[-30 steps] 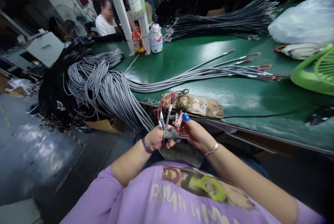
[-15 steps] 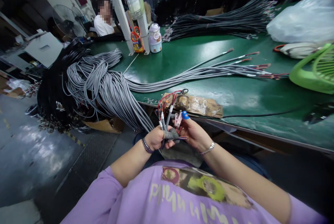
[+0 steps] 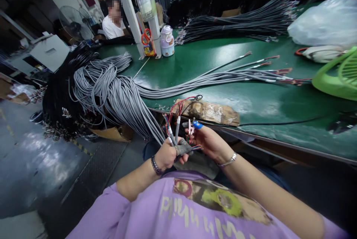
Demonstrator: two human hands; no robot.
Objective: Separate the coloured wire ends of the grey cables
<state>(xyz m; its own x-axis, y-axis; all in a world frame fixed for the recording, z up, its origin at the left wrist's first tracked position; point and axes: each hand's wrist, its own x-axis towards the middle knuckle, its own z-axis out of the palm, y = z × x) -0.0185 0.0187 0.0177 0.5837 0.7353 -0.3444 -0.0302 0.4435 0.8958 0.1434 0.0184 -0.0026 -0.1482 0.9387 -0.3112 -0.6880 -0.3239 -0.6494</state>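
My left hand (image 3: 167, 155) is closed around several grey cables (image 3: 177, 129) in front of the bench edge. Red, blue and other coloured wires (image 3: 169, 118) fan out from their upper ends. A dark grey cover wraps its thumb, and more thin wires (image 3: 196, 147) stick out beside it toward the right. My right hand (image 3: 208, 140), with blue tape on one fingertip, pinches a small pale pink clip-like tool (image 3: 190, 127) close to these wires. Whether the tool touches a wire is too small to tell.
A thick heap of grey cables (image 3: 108, 86) hangs over the green bench (image 3: 264, 109) at left. A worn wooden block (image 3: 217, 112) lies at its edge. Beyond are black cable bundles (image 3: 234, 27), a bottle (image 3: 167, 42), a green basket-like object (image 3: 334, 75) and a seated person (image 3: 111, 23).
The pink tool has turned and now looks narrower. The cables in my left hand have tilted slightly left. Both hands stay close together, and the whole view has shifted a little.
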